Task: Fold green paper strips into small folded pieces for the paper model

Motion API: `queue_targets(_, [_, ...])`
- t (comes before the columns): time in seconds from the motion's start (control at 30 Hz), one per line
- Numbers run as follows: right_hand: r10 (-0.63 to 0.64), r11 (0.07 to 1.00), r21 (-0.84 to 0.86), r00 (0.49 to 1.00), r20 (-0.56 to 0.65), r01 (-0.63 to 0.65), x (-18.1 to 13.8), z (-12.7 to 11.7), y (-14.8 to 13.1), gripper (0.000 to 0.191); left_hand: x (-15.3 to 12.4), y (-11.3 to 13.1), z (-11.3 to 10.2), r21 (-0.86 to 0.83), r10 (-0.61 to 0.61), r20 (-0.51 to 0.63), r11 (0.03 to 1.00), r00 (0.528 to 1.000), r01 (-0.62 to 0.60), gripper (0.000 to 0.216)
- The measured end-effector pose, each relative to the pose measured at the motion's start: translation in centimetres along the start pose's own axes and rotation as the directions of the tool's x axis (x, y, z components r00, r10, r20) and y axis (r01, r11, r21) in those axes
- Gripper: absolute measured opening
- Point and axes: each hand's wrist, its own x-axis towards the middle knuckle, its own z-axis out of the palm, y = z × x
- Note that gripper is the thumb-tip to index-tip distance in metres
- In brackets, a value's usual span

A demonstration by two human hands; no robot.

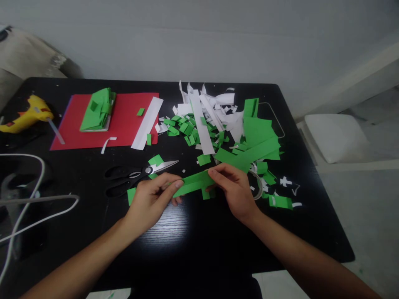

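Between my two hands a green paper strip (195, 182) is stretched above the near part of the black table. My left hand (156, 197) pinches its left end between thumb and fingers. At the other end, my right hand (233, 189) grips the strip with its thumb on top; some of its fingers are hidden behind the paper. Black-handled scissors (149, 170) lie just beyond my left hand, blades pointing right. Small green and white paper pieces (188, 128) are heaped past the strip. A roll of tape (258, 187) sits partly hidden beside my right hand.
A yellow glue gun (29, 116) lies at the left, near red sheets (124, 124) bearing a folded green paper bundle (98, 110). White cables (40, 174) loop over the table's left side. Larger green sheets (260, 133) lie at the right. A white stool (336, 137) stands beyond the table's edge.
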Motion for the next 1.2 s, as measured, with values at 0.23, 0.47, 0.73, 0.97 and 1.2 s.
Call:
queue_targets(0.23, [-0.043,0.994,-0.105,0.999,0.000,0.043,0.2,0.0,-0.1,0.026,0.3,0.6,-0.1,-0.029,0.002,-0.017,1.000,1.000,-0.002,0.019])
queue_targets(0.47, [-0.040,0.994,-0.104,0.999,0.003,0.040,0.6,-0.3,0.1,0.030,0.5,0.6,-0.3,-0.011,-0.017,-0.050,1.000,0.999,0.016,0.018])
queue_targets(0.73, [-0.099,0.990,-0.098,0.995,0.009,0.100,0.5,-0.1,0.4,0.021,0.4,0.3,-0.4,-0.016,-0.019,-0.056,1.000,0.998,0.018,0.017])
queue_targets(0.97, [-0.118,0.990,-0.070,0.992,0.044,0.121,0.4,-0.2,0.5,0.034,0.2,0.1,-0.2,-0.015,0.091,-0.061,0.996,0.994,-0.092,0.032])
queue_targets(1.2, [-0.135,0.990,-0.026,0.991,0.026,0.135,0.6,-0.1,0.8,0.030,0.0,-0.6,-0.1,-0.013,0.141,-0.027,0.990,0.990,-0.141,0.029])
